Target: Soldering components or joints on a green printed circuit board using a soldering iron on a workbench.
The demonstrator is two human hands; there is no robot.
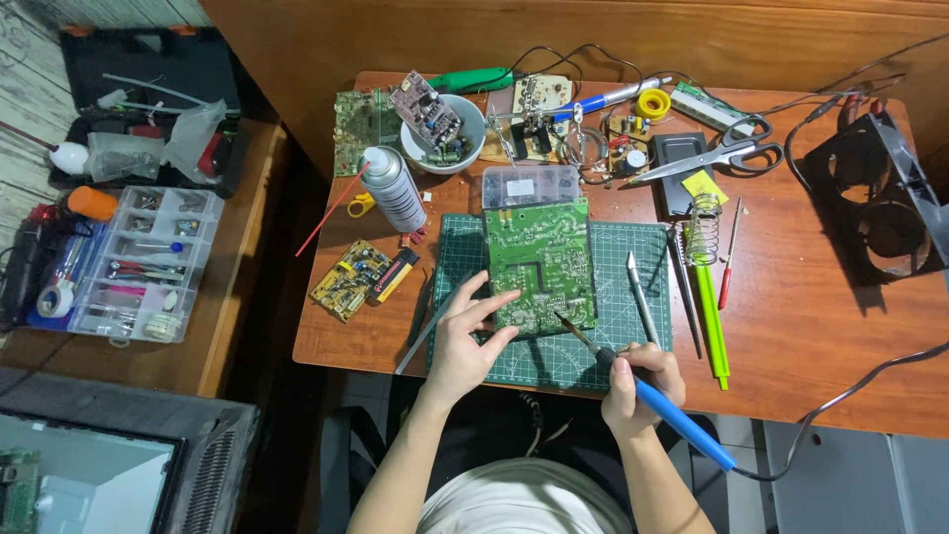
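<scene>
Two hands shared it: left hand (pixel 465 331) fingers spread, pinning green circuit board (pixel 540 265); right hand (pixel 641 381) gripped blue soldering iron (pixel 652 396), tip just beyond our left fingertips.

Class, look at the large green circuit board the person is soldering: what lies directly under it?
The large green circuit board rests on a dark green gridded cutting mat, which lies on the brown wooden table. The mat's middle is covered by the board, so anything between them cannot be seen.
</scene>
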